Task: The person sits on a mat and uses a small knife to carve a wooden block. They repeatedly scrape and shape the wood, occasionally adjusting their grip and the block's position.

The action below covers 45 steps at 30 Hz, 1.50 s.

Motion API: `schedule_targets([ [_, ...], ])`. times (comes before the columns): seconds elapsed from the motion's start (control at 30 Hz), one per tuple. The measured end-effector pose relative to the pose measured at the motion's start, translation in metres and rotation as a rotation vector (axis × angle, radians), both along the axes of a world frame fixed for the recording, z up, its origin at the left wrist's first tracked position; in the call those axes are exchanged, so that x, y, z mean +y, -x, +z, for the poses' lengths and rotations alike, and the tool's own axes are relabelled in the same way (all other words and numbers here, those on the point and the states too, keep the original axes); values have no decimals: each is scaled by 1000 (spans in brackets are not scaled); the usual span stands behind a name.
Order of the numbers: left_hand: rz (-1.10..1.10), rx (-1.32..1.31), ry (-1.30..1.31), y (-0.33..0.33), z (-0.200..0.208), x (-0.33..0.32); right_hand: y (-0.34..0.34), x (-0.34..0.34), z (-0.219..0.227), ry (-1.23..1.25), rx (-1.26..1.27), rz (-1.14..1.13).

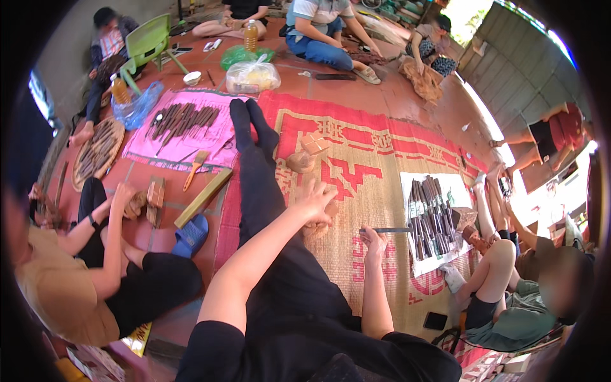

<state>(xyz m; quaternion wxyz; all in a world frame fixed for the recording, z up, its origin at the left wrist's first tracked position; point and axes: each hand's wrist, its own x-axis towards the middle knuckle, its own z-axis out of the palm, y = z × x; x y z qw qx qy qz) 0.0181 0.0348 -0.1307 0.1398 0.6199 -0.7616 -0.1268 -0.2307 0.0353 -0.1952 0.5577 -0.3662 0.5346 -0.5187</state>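
My left hand [316,205] is curled over a small brown wooden carving [314,233], pressing it near my outstretched leg on the mat. Most of its shape is hidden under my fingers. To the right, my right hand [375,242] grips a slim, dark chisel [396,230] that lies level and points right, apart from the carving. Just beyond my left hand, a rounded wooden piece [300,162] and a wooden block [314,144] rest on the mat. Many dark carving tools [430,219] lie in rows on a white cloth [420,264] at the right.
The patterned straw mat [388,149] spreads around my legs. More tools [184,122] lie on a pink cloth [137,145] at the far left, near a brush [196,170], a wooden bar [203,198] and a blue sandal [191,236]. Several people sit around. A phone [435,320] lies right.
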Motion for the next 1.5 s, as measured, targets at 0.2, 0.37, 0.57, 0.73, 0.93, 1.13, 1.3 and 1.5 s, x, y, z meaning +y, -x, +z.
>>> schedule_targets([
  [0.2, 36, 108, -236, 9, 0, 0, -8, -5, -36, -130, 20, -21],
  [0.37, 152, 57, -213, 27, 8, -10, -25, -24, -52, -178, 0, -9],
  [0.57, 151, 219, -79, 41, 15, -18, -20, -18, -53, -168, 66, 3],
  [0.73, 148, 251, -85, 43, 19, -21, -23, -13, -48, -211, 52, -31],
  [0.93, 144, 189, -92, 48, 14, -25, -22, -21, -36, -136, 13, -79],
  [1.13, 213, 204, -149, 31, 21, -15, -24, -26, -52, -96, 30, -24],
  [1.3, 240, 241, -125, 12, 5, -3, -17, -27, -69, -99, -23, -85],
  [1.5, 266, 280, -198, 7, 17, 7, -19, -20, -54, -131, -75, -81],
])
